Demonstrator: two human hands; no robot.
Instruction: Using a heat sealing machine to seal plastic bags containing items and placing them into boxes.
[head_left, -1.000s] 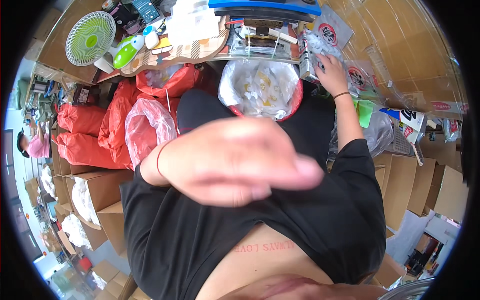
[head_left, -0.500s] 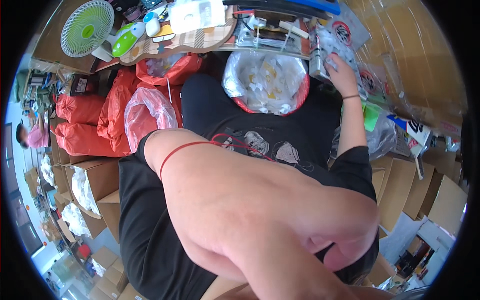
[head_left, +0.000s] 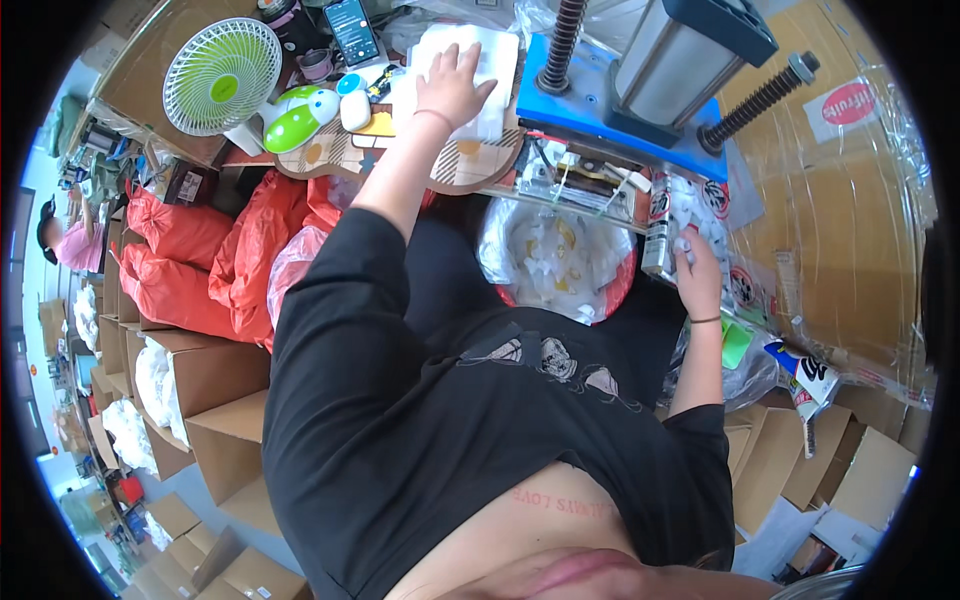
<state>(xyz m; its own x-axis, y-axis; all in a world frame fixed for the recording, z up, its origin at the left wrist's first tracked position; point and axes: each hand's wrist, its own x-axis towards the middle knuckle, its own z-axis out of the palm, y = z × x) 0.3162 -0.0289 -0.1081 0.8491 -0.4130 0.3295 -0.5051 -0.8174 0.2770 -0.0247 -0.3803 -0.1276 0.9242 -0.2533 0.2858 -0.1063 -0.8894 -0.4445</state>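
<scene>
My left hand (head_left: 453, 86) is stretched far forward and lies flat, fingers spread, on a stack of white sheets (head_left: 490, 60) on the wooden work board (head_left: 470, 165). My right hand (head_left: 695, 272) is lower at the right, its fingers closed on a small white piece beside a clear bag of white pieces (head_left: 690, 215). A blue press machine (head_left: 640, 95) with a grey cylinder and two springs stands between the two hands. Below it sits a red bin (head_left: 555, 262) lined with clear plastic, holding white and yellow scraps.
A green and white desk fan (head_left: 222, 77), a phone (head_left: 352, 30) and a green and white toy-like gadget (head_left: 300, 115) stand at the back left. Red bags (head_left: 195, 265) and open cardboard boxes (head_left: 200, 385) crowd the left. Another person (head_left: 60, 235) sits far left. Flattened cardboard lies right.
My left arm, which filled the view close to the camera, has swung forward and now rests on the white sheets. My right hand stays by the bag of white pieces.
</scene>
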